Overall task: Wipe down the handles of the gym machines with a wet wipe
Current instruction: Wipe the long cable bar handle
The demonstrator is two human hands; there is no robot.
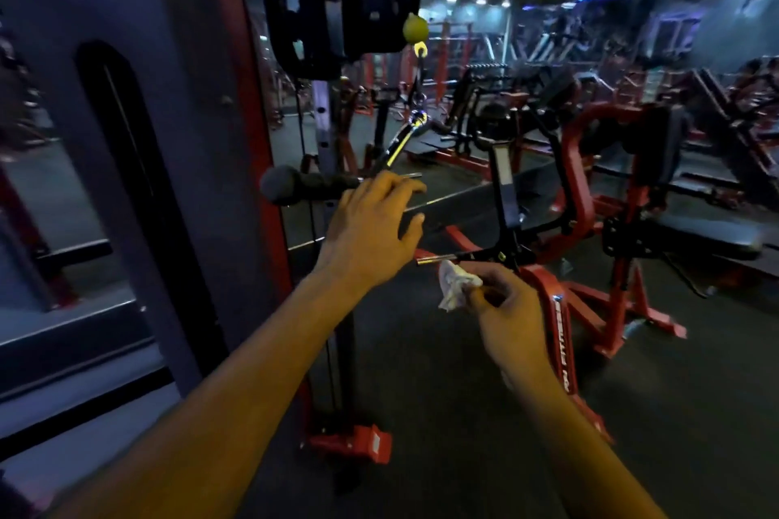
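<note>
A black cable handle (301, 186) with a rounded end hangs from a chrome link (404, 141) under the pulley of a red and grey cable machine (236, 105). My left hand (373, 230) reaches to the handle's right end, fingers loosely curved over it; whether they close on it is hidden. My right hand (503, 308) is lower and to the right, pinching a crumpled white wet wipe (453, 284) between thumb and fingers. The wipe is apart from the handle.
A yellow-green ball stopper (415, 29) sits on the cable above. A red bench machine (590, 198) with a chrome peg (436, 259) stands just right of my hands. More red machines fill the dim room behind. Dark rubber floor (421, 413) lies below.
</note>
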